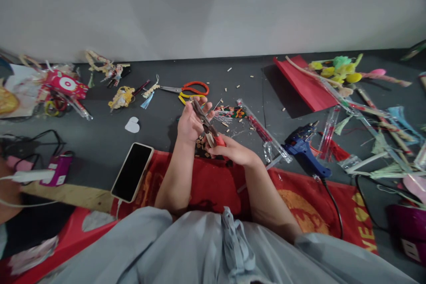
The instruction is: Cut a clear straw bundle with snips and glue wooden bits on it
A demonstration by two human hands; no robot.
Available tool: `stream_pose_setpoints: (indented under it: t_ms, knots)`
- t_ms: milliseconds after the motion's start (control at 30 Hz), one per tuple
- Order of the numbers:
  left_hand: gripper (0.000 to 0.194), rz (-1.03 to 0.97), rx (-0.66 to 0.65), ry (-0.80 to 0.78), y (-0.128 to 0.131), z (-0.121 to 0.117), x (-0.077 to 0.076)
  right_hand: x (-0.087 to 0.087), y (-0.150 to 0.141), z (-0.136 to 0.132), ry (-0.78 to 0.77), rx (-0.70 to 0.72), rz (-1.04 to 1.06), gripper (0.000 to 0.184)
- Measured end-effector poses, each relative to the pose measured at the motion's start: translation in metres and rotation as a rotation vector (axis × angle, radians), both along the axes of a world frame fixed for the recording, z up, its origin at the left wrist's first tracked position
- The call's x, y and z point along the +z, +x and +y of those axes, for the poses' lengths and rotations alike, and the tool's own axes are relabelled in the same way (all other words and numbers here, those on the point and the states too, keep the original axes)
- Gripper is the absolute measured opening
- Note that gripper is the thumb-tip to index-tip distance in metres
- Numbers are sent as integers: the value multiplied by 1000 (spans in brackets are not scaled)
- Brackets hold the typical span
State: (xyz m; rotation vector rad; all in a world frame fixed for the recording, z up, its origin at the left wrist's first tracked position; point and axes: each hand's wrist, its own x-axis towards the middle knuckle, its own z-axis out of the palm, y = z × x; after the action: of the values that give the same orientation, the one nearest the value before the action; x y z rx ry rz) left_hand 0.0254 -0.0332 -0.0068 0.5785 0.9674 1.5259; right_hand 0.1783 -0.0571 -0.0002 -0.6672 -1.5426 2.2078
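My right hand (234, 151) is closed round the red handles of a pair of cutting pliers (209, 128), whose jaws point up and to the left. My left hand (191, 120) is closed on a thin stick (197, 107) held right at the jaws. Beneath both hands lies a pile of small cut wooden bits (200, 144) on the dark floor. A bundle of thin wires (222, 116) lies just right of my left hand.
Red-and-yellow scissors (189, 89) lie behind my hands. A phone (132, 171) rests at left on a red cloth (213, 184). A blue glue gun (306, 148), a red folded sheet (304, 82), packets of sticks (262, 131) and craft scraps spread to the right.
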Motion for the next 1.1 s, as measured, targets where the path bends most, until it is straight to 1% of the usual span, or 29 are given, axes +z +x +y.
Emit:
stream_pose_setpoints:
  t_ms: [133,300,467,600,733,867,1000,1100]
  knots:
    - [43,45,13,-12,-1,0,-3,-2,0,1,3,5,0,13]
    - [42,64,1,21,-1,0,-5,-2,0,1,6,8,-2,13]
    - [35,-60,-8,20,1,1,-2,-3,1,1,7,-4,-2,14]
    - [30,-154,4,-17,3,0,3,-5,1,1,0,-13,8,16]
    - [27,-207,0,-37,4,1,10,-4,2,2,15,-47,2,15]
    - [30,-202,-46,-8,-1,2,14,-1,5,3,12,-64,-10,14]
    - [21,-173,-72,53,-6,1,14,-1,7,3,11,-65,-45,13]
    - [16,-116,-66,87,-9,2,11,-1,8,3,-4,-63,-57,14]
